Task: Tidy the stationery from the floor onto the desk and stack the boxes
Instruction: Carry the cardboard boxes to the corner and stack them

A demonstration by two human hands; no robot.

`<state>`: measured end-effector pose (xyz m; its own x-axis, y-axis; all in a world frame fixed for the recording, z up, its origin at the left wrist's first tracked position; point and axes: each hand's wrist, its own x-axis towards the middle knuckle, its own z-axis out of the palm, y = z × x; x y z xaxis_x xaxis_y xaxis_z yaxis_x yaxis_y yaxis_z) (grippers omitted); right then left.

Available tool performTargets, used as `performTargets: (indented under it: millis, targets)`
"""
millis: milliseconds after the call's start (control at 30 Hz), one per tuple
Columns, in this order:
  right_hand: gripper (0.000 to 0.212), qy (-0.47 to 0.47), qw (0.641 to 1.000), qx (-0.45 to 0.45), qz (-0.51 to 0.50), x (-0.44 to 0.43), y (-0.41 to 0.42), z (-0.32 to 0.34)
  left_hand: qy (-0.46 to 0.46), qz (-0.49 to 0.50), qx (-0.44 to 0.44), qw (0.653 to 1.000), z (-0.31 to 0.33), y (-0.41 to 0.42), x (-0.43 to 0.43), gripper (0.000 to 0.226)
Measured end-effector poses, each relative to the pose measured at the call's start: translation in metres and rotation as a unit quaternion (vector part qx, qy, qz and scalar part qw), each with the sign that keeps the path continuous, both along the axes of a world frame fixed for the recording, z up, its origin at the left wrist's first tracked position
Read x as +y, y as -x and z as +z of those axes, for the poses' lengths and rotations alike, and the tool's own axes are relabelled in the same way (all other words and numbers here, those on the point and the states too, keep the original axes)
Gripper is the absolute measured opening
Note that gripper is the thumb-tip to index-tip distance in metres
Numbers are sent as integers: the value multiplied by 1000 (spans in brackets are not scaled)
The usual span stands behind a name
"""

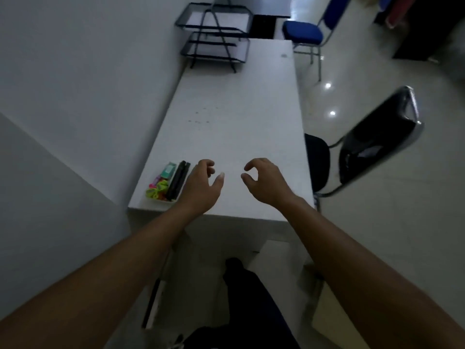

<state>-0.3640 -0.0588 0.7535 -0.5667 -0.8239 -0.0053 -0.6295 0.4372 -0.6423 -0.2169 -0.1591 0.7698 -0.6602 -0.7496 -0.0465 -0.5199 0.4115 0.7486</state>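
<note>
A long white desk runs away from me along the wall. At its near left corner lies a small white tray holding colourful stationery, a teal box and a black oblong item. My left hand hovers just right of that tray, fingers curled and apart, holding nothing. My right hand hovers over the desk's near middle, fingers also loosely curled and empty. Both forearms reach in from below.
A black wire paper-tray rack stands at the desk's far end. A black chair sits at the desk's right side, a blue chair farther back. A flat white-and-black item leans on the floor below the desk.
</note>
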Motion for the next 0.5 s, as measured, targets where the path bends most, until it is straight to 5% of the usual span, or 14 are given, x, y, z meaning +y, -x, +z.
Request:
performTargets:
  millis: [500]
  targets:
    - [22,-28,963,-28,-265,303,-19,0,-56,-259,-26,964,-16,53,232,41]
